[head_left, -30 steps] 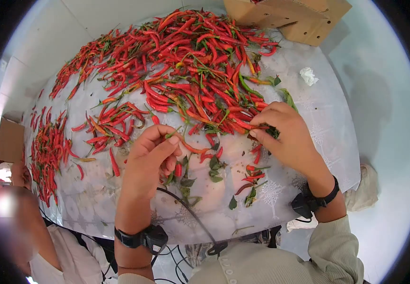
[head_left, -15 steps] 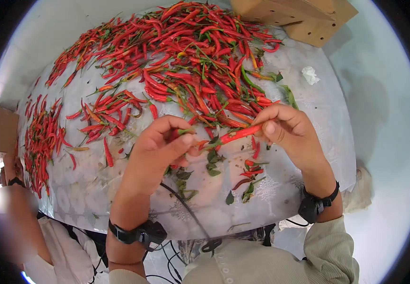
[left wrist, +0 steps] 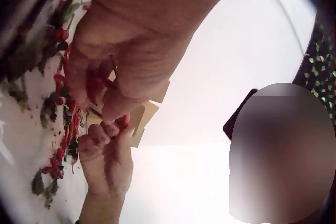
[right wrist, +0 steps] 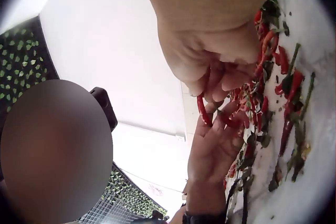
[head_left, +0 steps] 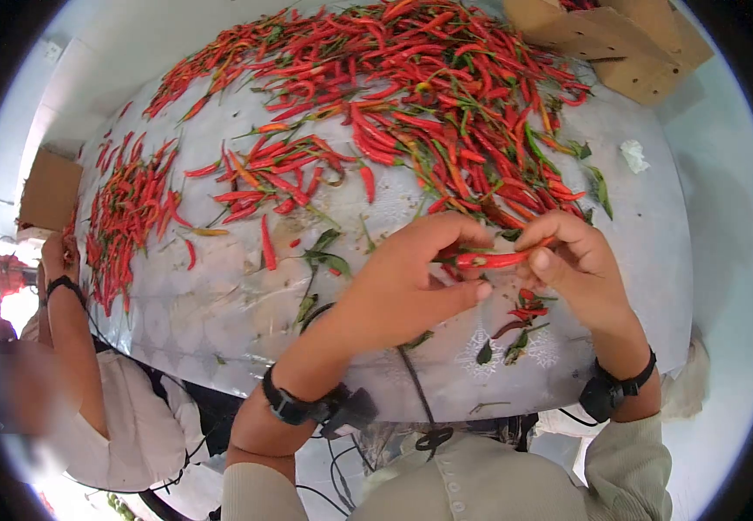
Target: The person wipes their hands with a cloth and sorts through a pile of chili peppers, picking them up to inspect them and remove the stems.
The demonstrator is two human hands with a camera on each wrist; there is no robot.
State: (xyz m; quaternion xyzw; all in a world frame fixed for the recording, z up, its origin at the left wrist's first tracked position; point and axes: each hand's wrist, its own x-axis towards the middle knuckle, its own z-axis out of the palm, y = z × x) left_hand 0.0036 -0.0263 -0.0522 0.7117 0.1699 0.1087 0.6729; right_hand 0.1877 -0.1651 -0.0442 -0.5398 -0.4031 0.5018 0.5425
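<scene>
A red chili pepper (head_left: 491, 260) is pinched between thumb and fingers of my right hand (head_left: 576, 265), its stem end pointing left. My left hand (head_left: 411, 282) reaches up to that stem end, thumb and fingers on either side of it in the head view. In the left wrist view another red chili (left wrist: 93, 88) shows within the curled fingers of the left hand, partly hidden by them. From the right wrist side, the pepper (right wrist: 203, 109) hangs below the right fingers, close over the left fingertips. Both hands are above the near part of the table.
A big heap of red chilies (head_left: 446, 95) covers the table's far side. Smaller piles lie at the middle (head_left: 277, 174) and left (head_left: 129, 226). Leaves and stems (head_left: 515, 347) are scattered near me. A cardboard box (head_left: 620, 52) stands back right; another person's arm (head_left: 72, 321) is at left.
My left hand has moved right, up to the chili in my right hand. The right hand picked that chili from the heap's edge and drew it nearer. The head view has shifted left.
</scene>
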